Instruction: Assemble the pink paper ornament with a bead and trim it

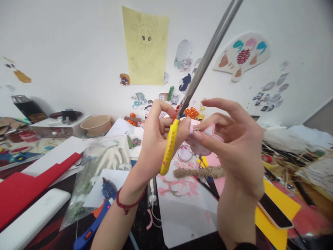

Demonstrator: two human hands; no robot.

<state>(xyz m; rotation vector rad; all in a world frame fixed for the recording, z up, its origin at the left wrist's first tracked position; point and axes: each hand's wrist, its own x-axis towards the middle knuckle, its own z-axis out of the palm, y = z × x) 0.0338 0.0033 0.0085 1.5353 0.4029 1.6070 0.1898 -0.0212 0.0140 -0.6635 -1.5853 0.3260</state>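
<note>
Yellow-handled scissors (170,147) hang from my left hand (158,139), their long blades pointing up and to the right. The fingertips of my left hand also pinch near the left edge of a small pink cat-shaped piece (201,144). My right hand (231,139) grips that piece from the right between thumb and fingers, its index finger raised. A metal ring (185,153) shows just below the pink piece. What lies between the fingertips is partly hidden. Under the hands, a twine bundle (199,172) rests above a white sheet (186,215) with pink scraps.
A blue glue gun (96,222) lies at the lower left, beside a clear plastic bag (85,180). Red (39,184) and white pieces are further left. A phone (275,210) sits on yellow paper (270,232) at the right. A round tan bowl (95,125) stands near the wall.
</note>
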